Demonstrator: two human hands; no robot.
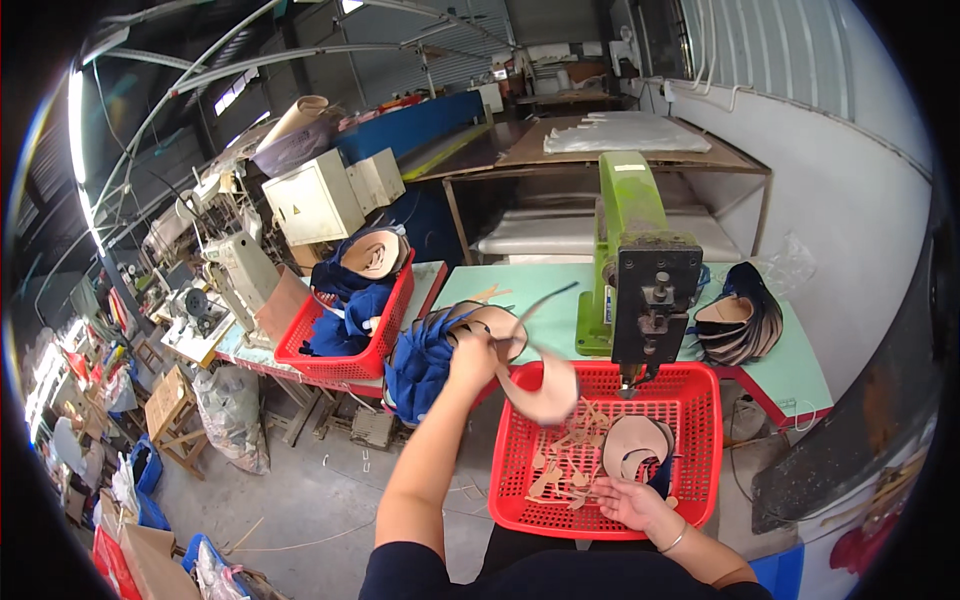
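Note:
My left hand (474, 364) is closed on a curved tan piece with a dark strip (547, 392), blurred by motion and held at the left rim of the red basket (507, 470). Beside that hand, a heap of blue and tan pieces (425, 362) rests at the table's front edge. My right hand (632, 503) lies palm up inside the basket, its fingers stretched out. Its fingertips are close to a small stack of curved tan pieces (637, 443); whether they touch cannot be seen. Small tan scraps (568, 452) are scattered over the basket's bottom.
A green press machine (637, 250) with a dark head stands behind the basket on a pale green table (545, 285). More tan and blue pieces (742, 318) are stacked to its right. Another red basket (370, 362) with blue pieces stands left, near a sewing machine (240, 270).

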